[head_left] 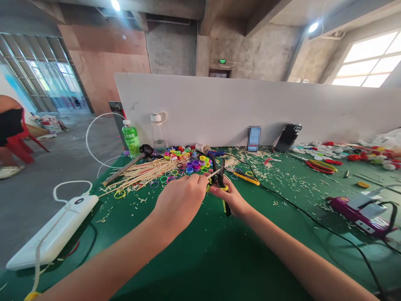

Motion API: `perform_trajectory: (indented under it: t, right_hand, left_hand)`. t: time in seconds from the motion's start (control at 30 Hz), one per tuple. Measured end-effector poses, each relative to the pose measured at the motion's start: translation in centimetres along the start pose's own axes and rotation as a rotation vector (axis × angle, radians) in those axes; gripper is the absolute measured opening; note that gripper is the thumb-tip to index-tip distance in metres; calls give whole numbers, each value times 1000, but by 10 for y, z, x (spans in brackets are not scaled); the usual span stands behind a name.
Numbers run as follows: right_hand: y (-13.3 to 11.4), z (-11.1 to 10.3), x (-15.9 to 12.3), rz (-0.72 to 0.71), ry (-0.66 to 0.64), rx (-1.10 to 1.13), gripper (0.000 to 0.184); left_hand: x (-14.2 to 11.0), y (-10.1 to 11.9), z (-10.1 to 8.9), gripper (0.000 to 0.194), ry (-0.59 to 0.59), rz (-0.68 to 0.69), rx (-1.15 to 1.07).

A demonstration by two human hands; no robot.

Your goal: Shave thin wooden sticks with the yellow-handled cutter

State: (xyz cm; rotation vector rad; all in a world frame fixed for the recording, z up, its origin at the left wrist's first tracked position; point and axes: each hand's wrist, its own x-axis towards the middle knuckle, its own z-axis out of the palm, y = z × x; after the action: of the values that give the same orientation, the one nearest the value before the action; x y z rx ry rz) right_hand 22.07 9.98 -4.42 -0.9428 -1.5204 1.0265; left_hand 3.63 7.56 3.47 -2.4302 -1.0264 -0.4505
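My left hand (183,198) is closed on a thin wooden stick (214,174), whose end sticks out to the right from the fingers. In my right hand (233,198) is a black-and-yellow plier-like tool (226,205), its dark jaws pointing up and away from me. The stick lies across or against the jaws; contact is too small to tell. Just beyond the hands are small coloured plastic rings (196,164) and a pile of thin wooden sticks (150,170). Right of the tool rests a yellow-handled cutter knife (247,178).
Wood shavings litter the green table (200,259). At left lie a white elongated device (54,236) with a cable and a green bottle (130,138). A phone (254,139) leans on the white partition (200,106). At right are scissors (321,166) and a purple power strip (354,213).
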Motion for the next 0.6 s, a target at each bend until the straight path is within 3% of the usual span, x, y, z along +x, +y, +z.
perform_trajectory:
  t: [0.13, 0.3, 0.6]
  right_hand:
    - [5, -5, 4, 17, -102, 25, 44]
    - [6, 2, 11, -69, -3, -129, 25]
    - [11, 6, 14, -106, 88, -238, 18]
  left_hand:
    - [0, 1, 1, 13, 10, -1, 17]
    - [-1, 2, 1, 15, 20, 3, 13]
    - [-2, 3, 1, 16, 47, 7, 34]
